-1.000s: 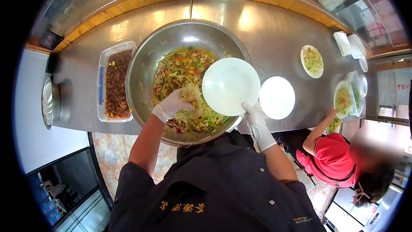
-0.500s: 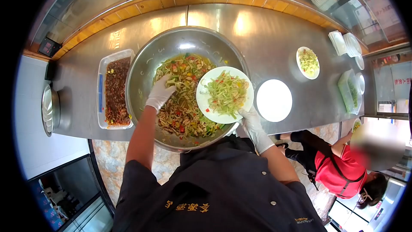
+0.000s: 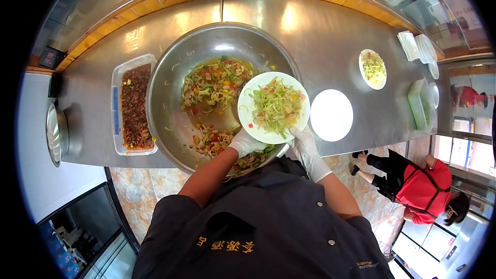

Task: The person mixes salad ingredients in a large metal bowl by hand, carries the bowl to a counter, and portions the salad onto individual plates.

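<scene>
A large steel bowl (image 3: pixel 166 90) holds a mix of pale green shreds, brownish strips and red and yellow bits (image 3: pixel 217 82), part of it heaped at the near side. My gloved right hand (image 3: pixel 306 147) grips the near right rim of a white plate (image 3: pixel 245 104), held over the bowl's right side. Shredded salad (image 3: pixel 278 104) is piled on that plate. Low in the bowl, my gloved left hand (image 3: pixel 247 143) reaches into the near heap, just below the plate's lower left edge. Its fingers are mostly hidden by the plate and the food.
Right of the bowl lies a bare white plate (image 3: pixel 331 115); farther right, a filled plate (image 3: pixel 373 70), stacked dishes (image 3: pixel 424 48) and a green-filled tub (image 3: pixel 419 106). A tub of dark red-brown food (image 3: pixel 135 108) stands left. A person in red (image 3: pixel 426 188) is at the right.
My left hand has moved from the bowl's left side toward me and right, beside the held plate. A gap has opened across the bowl's mix. The person in red has shifted.
</scene>
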Action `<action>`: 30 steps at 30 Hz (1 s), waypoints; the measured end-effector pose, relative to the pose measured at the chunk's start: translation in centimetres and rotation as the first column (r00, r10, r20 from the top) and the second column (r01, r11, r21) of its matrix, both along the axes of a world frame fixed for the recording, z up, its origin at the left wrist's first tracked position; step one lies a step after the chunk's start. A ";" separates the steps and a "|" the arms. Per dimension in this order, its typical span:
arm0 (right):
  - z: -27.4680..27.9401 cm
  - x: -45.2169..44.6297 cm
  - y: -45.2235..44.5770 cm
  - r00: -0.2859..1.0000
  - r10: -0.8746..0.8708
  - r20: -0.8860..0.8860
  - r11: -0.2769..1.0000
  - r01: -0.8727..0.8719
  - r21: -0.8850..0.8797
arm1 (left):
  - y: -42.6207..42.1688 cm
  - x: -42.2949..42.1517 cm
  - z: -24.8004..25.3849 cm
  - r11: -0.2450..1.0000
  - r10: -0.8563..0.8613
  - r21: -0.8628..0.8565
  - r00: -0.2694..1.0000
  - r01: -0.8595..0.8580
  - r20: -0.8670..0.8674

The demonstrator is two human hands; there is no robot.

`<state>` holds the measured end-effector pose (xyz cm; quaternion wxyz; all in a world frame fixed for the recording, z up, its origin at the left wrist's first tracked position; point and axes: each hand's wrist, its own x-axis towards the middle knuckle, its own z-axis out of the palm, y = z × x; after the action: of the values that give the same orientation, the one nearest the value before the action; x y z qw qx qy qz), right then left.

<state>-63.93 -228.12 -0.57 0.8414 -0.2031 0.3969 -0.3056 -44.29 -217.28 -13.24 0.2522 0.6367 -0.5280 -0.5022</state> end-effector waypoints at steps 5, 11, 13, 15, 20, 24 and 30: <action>0.0 -0.1 -0.2 0.997 0.005 0.082 0.999 -0.008 0.037 | 0.0 1.7 3.2 0.945 0.236 0.320 0.823 -0.070 -0.518; -0.7 -0.1 -0.5 0.996 0.009 0.091 0.999 -0.013 0.042 | 2.0 8.3 7.1 0.828 0.556 0.460 0.573 -0.320 -0.602; -0.4 0.4 -0.5 0.994 0.014 0.105 0.998 -0.019 0.052 | 2.3 10.6 7.9 0.804 0.594 0.438 0.544 -0.402 -0.593; 0.8 0.9 -0.5 0.993 -0.007 0.121 0.998 0.000 0.058 | 3.0 12.7 9.5 0.830 0.555 0.360 0.570 -0.426 -0.605; 0.4 3.1 -0.4 0.982 0.025 0.188 0.997 -0.038 0.064 | 0.3 12.3 22.0 0.842 0.520 0.196 0.660 -0.502 -0.542; -1.1 4.9 0.5 0.974 0.110 0.197 0.992 -0.120 0.043 | -3.6 9.9 25.1 0.956 0.283 -0.038 0.950 -0.290 -0.134; -1.2 6.6 2.1 0.982 0.131 0.139 0.990 -0.137 0.038 | -5.5 6.4 23.9 0.974 0.099 -0.214 0.716 0.072 0.691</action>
<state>-57.28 -226.00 -1.80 0.8898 -0.1879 0.3309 -0.2519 -37.91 -222.81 10.68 0.1091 0.7498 -0.6327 -0.1602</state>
